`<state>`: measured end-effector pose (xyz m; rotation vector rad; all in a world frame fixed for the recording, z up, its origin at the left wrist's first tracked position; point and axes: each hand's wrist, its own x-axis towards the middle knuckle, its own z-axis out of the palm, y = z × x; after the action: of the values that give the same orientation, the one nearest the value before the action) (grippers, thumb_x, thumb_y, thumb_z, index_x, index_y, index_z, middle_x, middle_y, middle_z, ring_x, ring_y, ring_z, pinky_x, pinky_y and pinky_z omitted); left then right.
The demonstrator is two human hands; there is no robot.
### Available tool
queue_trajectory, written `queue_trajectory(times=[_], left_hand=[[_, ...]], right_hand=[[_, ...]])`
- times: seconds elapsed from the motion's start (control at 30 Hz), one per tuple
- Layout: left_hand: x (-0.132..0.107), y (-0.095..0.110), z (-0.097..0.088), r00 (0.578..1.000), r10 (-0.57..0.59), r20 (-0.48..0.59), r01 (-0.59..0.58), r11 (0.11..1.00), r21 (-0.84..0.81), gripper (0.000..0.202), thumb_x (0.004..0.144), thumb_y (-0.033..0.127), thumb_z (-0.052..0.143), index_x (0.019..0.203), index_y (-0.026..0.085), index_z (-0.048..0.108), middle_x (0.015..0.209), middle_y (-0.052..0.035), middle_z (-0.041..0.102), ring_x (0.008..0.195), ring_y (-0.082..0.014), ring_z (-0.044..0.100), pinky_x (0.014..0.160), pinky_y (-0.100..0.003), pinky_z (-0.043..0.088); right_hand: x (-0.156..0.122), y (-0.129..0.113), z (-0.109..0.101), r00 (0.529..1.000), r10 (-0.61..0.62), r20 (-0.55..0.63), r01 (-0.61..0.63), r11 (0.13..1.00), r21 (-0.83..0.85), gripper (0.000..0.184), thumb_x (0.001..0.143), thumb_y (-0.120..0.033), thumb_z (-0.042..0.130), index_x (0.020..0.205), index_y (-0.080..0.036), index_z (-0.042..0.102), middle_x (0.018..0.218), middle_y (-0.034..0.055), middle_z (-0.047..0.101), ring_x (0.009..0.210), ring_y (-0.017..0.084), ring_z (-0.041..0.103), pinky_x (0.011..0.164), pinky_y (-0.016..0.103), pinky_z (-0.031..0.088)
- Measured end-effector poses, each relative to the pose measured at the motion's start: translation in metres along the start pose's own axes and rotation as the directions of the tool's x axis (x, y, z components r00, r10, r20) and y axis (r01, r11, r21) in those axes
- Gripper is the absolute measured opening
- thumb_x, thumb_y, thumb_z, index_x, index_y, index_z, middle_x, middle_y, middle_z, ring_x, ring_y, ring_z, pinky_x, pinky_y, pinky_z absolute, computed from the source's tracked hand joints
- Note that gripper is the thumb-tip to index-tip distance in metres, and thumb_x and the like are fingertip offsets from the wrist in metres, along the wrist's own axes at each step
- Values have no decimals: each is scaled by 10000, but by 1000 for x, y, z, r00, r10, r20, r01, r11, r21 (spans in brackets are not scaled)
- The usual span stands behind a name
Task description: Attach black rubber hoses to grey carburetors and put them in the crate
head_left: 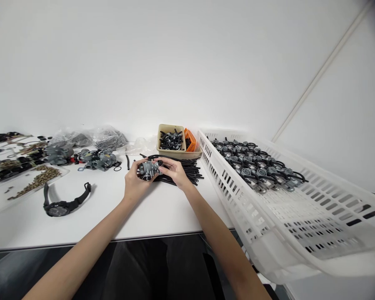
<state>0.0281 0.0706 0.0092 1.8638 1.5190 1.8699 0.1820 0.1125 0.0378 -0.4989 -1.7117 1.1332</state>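
Note:
A grey metal carburetor (147, 168) is held between both hands above the white table. My left hand (133, 180) is closed around its left side, thumb and fingers on the body. On its right end, by a black part, my right hand (174, 171) has its fingers pressed; whether they pinch a separate small piece is too small to tell. Behind and beneath the hands lies a bundle of black rubber hoses (192, 170), spreading out to the right.
On the right, a white plastic crate (253, 208) holds rows of carburetors with black hoses. A beige bin (158, 146) of small black parts and an orange basket (192, 139) stand behind. To the left are a wristwatch (58, 208), brass fittings (39, 181) and more carburetor bodies (96, 159).

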Motion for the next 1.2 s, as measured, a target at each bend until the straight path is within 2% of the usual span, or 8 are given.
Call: queue_trajectory(times=[0.17, 0.33, 0.43, 0.57, 0.63, 0.77, 1.03, 1.2], left_hand=[[0, 1, -1, 1000, 4, 9, -4, 1000, 3, 548, 654, 400, 748, 1124, 213, 536, 1085, -82, 659, 924, -232, 649, 798, -360, 529], [-1, -1, -1, 999, 48, 25, -48, 998, 31, 554, 664, 391, 744, 1142, 214, 528, 1122, -90, 652, 938, -248, 648, 764, -366, 542], [-1, -4, 0, 994, 93, 51, -95, 995, 41, 527, 682, 381, 729, 1139, 209, 528, 1162, -95, 635, 994, -267, 631, 760, -371, 547], [-2, -4, 0, 996, 75, 54, -77, 996, 34, 525, 683, 386, 725, 1141, 222, 528, 1171, -94, 634, 1005, -260, 630, 758, -366, 548], [-1, -2, 0, 998, 52, 46, -53, 998, 32, 530, 680, 391, 727, 1143, 222, 531, 1146, -91, 643, 980, -248, 638, 762, -357, 544], [0, 1, -1, 1000, 19, 3, -19, 1000, 14, 528, 669, 395, 740, 1124, 214, 541, 1113, -77, 651, 910, -218, 649, 788, -345, 531], [0, -1, -1, 1000, 9, 17, -9, 1000, -9, 568, 651, 403, 752, 1141, 216, 533, 1099, -79, 655, 917, -220, 642, 725, -324, 536], [0, 0, -2, 1000, 10, 29, -9, 999, -35, 568, 651, 393, 754, 1141, 214, 528, 1116, -82, 648, 932, -221, 637, 731, -333, 537]], right_hand=[[0, 4, 3, 992, 73, -106, -62, 993, 104, 378, 624, -394, 772, 913, -189, 640, 998, 63, 711, 973, 224, 656, 923, 392, 487], [0, 5, 10, 987, 6, -162, -4, 1000, 11, 413, 618, -376, 785, 944, -203, 599, 910, 44, 722, 928, 212, 671, 904, 385, 496], [0, 6, 12, 986, -35, -161, 22, 997, -79, 436, 642, -359, 776, 1024, -210, 630, 910, 38, 717, 922, 204, 666, 918, 374, 482], [1, 6, 10, 985, -62, -159, 39, 988, -148, 286, 646, -360, 777, 890, -227, 711, 942, 41, 710, 1001, 224, 630, 954, 378, 453], [1, 4, 7, 991, -55, -122, 41, 993, -115, 249, 664, -372, 762, 864, -229, 722, 956, 44, 712, 1048, 235, 609, 966, 386, 445], [1, -3, 0, 999, -24, 38, 23, 999, 32, 315, 737, -375, 696, 1014, -225, 689, 1054, 54, 697, 1080, 229, 601, 955, 393, 460], [0, 1, 7, 992, 20, -121, -19, 1000, 7, 303, 647, -361, 765, 867, -191, 645, 961, 63, 707, 996, 219, 641, 937, 393, 469], [-1, 2, 6, 993, -60, -106, 54, 997, -56, 339, 704, -335, 733, 1015, -225, 654, 984, 46, 703, 1001, 208, 632, 935, 375, 464]])
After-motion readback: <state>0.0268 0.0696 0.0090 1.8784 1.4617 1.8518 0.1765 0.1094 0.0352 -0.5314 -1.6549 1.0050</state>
